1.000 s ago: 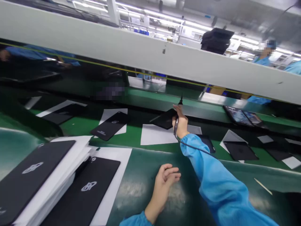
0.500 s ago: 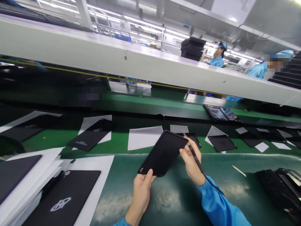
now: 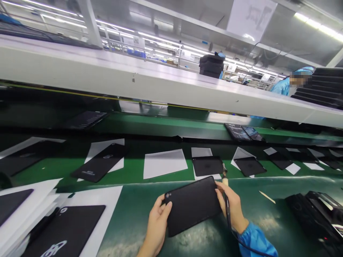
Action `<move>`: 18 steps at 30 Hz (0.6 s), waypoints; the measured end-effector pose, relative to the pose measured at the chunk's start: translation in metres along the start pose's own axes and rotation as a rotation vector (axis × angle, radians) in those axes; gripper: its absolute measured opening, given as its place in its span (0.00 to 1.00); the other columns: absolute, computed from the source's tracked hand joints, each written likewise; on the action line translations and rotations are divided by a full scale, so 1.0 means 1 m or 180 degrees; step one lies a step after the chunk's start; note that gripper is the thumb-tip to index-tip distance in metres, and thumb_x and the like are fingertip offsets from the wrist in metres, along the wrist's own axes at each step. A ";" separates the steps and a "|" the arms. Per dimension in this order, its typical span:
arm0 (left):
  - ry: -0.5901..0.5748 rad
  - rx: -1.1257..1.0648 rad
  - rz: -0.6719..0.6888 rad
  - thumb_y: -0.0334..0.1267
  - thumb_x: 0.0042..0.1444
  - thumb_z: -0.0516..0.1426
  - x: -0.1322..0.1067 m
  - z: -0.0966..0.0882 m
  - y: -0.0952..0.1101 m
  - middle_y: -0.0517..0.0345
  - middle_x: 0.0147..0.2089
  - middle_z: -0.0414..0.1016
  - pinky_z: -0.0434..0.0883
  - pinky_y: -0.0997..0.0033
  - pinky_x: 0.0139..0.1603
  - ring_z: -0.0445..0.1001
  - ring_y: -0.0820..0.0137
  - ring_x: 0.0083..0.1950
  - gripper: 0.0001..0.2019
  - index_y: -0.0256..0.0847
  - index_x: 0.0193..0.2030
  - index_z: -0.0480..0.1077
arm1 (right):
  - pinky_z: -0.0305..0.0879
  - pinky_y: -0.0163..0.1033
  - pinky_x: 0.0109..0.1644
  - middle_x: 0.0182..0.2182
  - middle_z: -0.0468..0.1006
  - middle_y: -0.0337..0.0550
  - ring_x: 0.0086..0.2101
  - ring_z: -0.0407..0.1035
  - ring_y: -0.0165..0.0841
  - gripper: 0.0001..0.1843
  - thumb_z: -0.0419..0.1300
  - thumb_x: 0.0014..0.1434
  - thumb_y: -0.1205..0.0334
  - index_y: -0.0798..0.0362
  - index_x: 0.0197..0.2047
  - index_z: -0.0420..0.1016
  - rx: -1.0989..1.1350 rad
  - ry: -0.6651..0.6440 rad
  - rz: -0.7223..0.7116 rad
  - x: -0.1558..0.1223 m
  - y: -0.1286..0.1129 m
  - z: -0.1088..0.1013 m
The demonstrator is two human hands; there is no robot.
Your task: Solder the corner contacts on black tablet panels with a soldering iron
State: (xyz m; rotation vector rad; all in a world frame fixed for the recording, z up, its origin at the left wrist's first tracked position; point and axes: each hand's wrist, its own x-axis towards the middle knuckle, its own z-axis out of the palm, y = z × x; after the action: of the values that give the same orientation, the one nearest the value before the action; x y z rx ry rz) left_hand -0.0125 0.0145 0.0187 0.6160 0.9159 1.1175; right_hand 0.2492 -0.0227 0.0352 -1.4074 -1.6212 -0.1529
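Note:
A flat black tablet cover (image 3: 194, 207) with small camera marks at its upper left corner is held tilted above the green bench. My left hand (image 3: 158, 221) is closed on its left end, thumb on top. At the right end, my right hand (image 3: 232, 205) pinches the edge with its fingertips. That same hand also carries a corded pen-shaped tool (image 3: 225, 176), resembling a soldering iron, with its metal tip pointing up and away. Its black cable runs down over the blue sleeve. Beyond the tool tip, another black cover (image 3: 207, 166) lies on white paper.
White sheets (image 3: 165, 164) and several black covers (image 3: 103, 162) line the green belt. Stacked paper with a logo-marked cover (image 3: 72, 228) lies at left. A thin stick (image 3: 267, 197) and black equipment (image 3: 313, 214) are at right. A white shelf beam (image 3: 160, 85) crosses above; a person (image 3: 281, 86) is behind it.
The tablet cover has been lowered towards me and turned closer to level. Both hands moved with it. The tool, mostly hidden before, now shows its tip. The view has shifted slightly.

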 end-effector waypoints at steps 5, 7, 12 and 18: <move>-0.0182 0.0012 -0.0114 0.46 0.43 0.71 -0.003 0.003 -0.008 0.56 0.32 0.83 0.77 0.64 0.41 0.83 0.59 0.38 0.24 0.41 0.44 0.69 | 0.78 0.40 0.42 0.40 0.83 0.46 0.34 0.80 0.36 0.21 0.54 0.66 0.69 0.48 0.61 0.72 0.0086 -0.0277 -0.0376 0.004 0.007 -0.020; -0.0236 0.0024 -0.0098 0.45 0.45 0.70 -0.004 0.004 -0.011 0.55 0.33 0.83 0.77 0.65 0.41 0.83 0.61 0.37 0.23 0.41 0.44 0.68 | 0.78 0.38 0.37 0.34 0.83 0.42 0.28 0.78 0.33 0.22 0.57 0.66 0.65 0.47 0.62 0.71 0.0342 -0.0374 -0.0383 0.007 0.002 -0.028; -0.0225 0.0086 -0.0040 0.44 0.47 0.69 -0.005 0.004 -0.013 0.55 0.34 0.83 0.76 0.70 0.35 0.81 0.65 0.32 0.23 0.41 0.45 0.65 | 0.76 0.39 0.34 0.34 0.83 0.45 0.29 0.78 0.34 0.18 0.57 0.67 0.55 0.51 0.56 0.76 0.1352 -0.0517 0.0642 0.004 -0.021 -0.024; -0.0153 0.0136 -0.0024 0.44 0.49 0.68 -0.005 0.002 -0.017 0.57 0.32 0.82 0.73 0.73 0.32 0.80 0.67 0.30 0.20 0.40 0.43 0.66 | 0.72 0.35 0.25 0.29 0.82 0.44 0.24 0.75 0.32 0.10 0.65 0.61 0.58 0.53 0.44 0.76 0.2777 -0.0352 0.2233 -0.016 -0.038 0.015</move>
State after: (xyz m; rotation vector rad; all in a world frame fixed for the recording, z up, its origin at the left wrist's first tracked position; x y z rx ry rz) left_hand -0.0035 0.0042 0.0076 0.6712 0.9020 1.0746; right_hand 0.2076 -0.0375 0.0338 -1.1797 -0.9639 0.9390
